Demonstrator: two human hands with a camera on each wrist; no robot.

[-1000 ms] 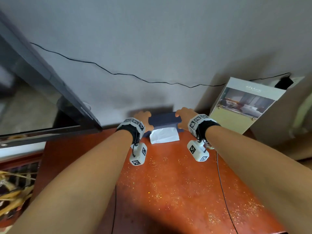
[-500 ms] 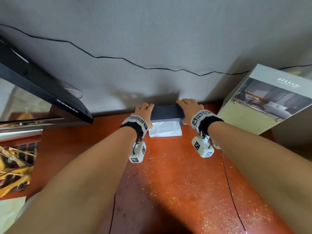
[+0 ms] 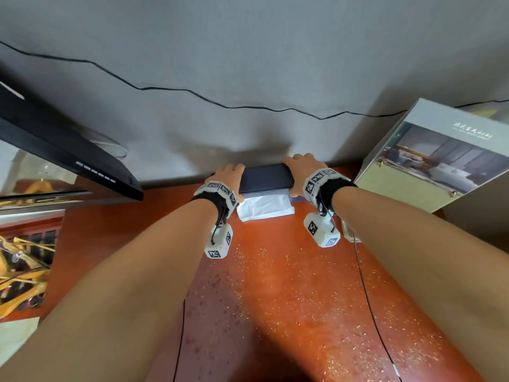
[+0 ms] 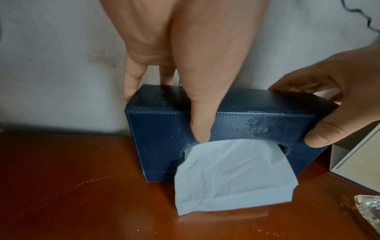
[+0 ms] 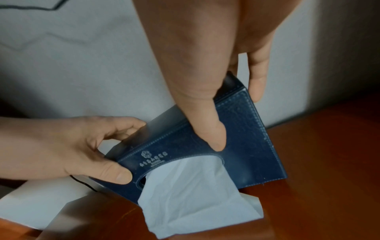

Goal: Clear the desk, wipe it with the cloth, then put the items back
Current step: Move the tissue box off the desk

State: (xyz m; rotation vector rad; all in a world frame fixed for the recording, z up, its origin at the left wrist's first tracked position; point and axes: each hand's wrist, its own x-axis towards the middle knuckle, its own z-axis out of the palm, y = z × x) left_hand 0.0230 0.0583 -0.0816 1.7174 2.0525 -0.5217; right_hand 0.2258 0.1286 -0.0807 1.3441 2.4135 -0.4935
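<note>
A dark blue leather tissue box (image 3: 265,179) stands on its side at the back of the red-brown desk (image 3: 275,293), close against the grey wall. A white tissue (image 3: 264,208) hangs out of its slot onto the desk. My left hand (image 3: 227,176) grips the box's left end, thumb on the front face (image 4: 200,116) and fingers behind. My right hand (image 3: 300,168) grips the right end the same way, thumb on the front (image 5: 209,126). In the wrist views the box (image 4: 162,142) (image 5: 248,142) and tissue (image 4: 222,178) (image 5: 195,194) fill the centre.
A dark flat screen (image 3: 68,153) leans in at the left. A large pale box with a printed room picture (image 3: 435,164) stands at the right, a clear small object (image 3: 347,232) in front of it. A black cable (image 3: 192,92) runs along the wall. Glitter specks dot the desk.
Both hands have carried the tissue box a little farther back to the wall. The head view has shifted, so the screen and the pale box sit differently in frame.
</note>
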